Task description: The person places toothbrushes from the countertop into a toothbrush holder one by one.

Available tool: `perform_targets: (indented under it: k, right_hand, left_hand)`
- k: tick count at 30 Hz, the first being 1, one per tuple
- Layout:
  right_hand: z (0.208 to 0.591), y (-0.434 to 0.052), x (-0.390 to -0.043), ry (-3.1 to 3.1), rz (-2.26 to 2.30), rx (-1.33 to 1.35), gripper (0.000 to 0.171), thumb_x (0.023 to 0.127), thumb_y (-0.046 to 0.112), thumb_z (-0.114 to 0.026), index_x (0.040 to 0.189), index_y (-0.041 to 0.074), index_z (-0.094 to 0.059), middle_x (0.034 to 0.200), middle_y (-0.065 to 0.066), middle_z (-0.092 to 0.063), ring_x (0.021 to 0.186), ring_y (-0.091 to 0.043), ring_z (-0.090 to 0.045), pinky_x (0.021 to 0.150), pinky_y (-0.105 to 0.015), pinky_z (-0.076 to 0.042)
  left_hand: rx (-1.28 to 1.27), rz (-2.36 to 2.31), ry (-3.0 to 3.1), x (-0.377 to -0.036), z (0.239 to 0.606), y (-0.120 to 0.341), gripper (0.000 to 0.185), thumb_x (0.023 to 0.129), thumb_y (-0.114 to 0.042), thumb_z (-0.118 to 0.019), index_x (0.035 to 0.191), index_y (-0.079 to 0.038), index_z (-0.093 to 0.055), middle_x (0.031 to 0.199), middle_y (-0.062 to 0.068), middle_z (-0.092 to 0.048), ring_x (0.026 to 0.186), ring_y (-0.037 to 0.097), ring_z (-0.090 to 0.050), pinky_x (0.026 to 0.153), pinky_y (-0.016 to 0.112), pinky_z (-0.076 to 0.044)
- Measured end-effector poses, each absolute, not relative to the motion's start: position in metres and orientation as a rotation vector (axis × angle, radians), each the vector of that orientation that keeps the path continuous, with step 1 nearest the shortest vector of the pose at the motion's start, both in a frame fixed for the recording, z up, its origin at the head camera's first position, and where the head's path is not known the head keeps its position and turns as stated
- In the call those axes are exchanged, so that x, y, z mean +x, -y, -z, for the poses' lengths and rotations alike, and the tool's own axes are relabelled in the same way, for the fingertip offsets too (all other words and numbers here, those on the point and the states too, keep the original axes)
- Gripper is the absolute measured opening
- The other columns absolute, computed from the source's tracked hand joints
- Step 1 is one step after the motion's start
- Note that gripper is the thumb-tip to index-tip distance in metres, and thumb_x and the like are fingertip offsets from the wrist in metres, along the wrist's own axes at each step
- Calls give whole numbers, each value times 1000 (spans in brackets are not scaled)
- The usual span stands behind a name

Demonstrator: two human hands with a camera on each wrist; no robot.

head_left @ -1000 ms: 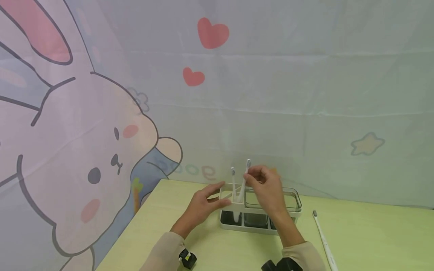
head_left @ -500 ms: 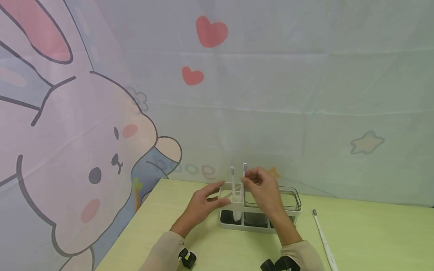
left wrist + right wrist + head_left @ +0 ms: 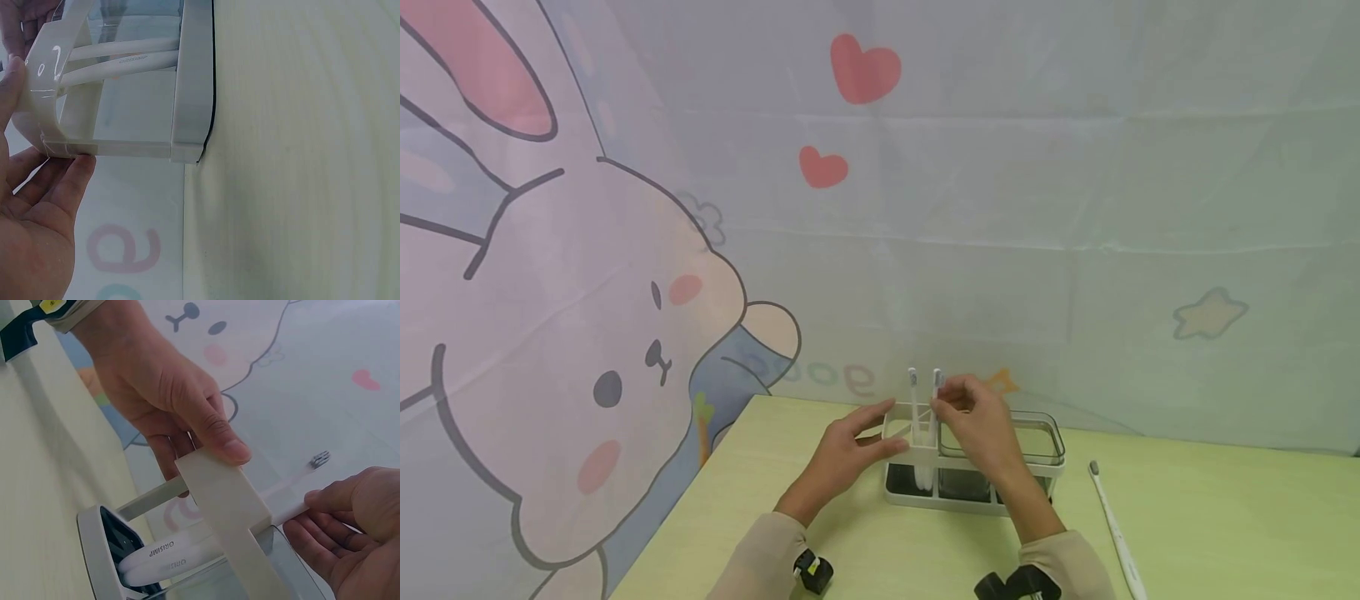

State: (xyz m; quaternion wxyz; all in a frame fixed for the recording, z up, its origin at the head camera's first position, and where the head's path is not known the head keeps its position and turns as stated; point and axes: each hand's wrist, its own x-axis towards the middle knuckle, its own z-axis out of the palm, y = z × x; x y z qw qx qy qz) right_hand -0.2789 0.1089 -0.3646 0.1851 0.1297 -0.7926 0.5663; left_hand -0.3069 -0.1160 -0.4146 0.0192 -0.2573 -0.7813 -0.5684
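Note:
A white toothbrush holder [image 3: 901, 498] stands on the pale green table [image 3: 865, 550]. My left hand [image 3: 891, 429] grips its left end, thumb on the top rim [image 3: 219, 487] and fingers [image 3: 56, 194] against the outer side. Two white toothbrushes stand in the left compartment. My right hand [image 3: 942, 405] pinches the right one [image 3: 936, 385] just below its head [image 3: 320, 459]. Their handles [image 3: 119, 53] lean side by side inside the frame. The other brush [image 3: 913, 387] stands free beside it.
A grey see-through cup [image 3: 1037, 437] sits in the holder's right part. A third white toothbrush [image 3: 1112, 525] lies on the table to the right. A cartoon rabbit cloth [image 3: 625, 292] hangs behind the table, whose left edge [image 3: 700, 492] is close to my left arm.
My right hand has lowered the toothbrush deeper into the left compartment and brought it more upright, next to the other brush. My left hand has kept its hold on the holder.

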Motion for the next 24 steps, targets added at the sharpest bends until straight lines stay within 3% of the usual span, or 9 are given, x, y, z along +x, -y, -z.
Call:
perform_targets:
  k: [24]
  right_hand:
    - [369, -106, -280, 2265, -1580, 328, 18, 97, 1, -76, 113, -3, -70, 109, -13, -70, 101, -28, -69, 93, -45, -61]
  left_hand:
    - [-799, 1759, 2423, -307, 415, 120, 68, 99, -21, -79, 159, -5, -50, 159, 14, -50, 147, 36, -47, 113, 35, -52]
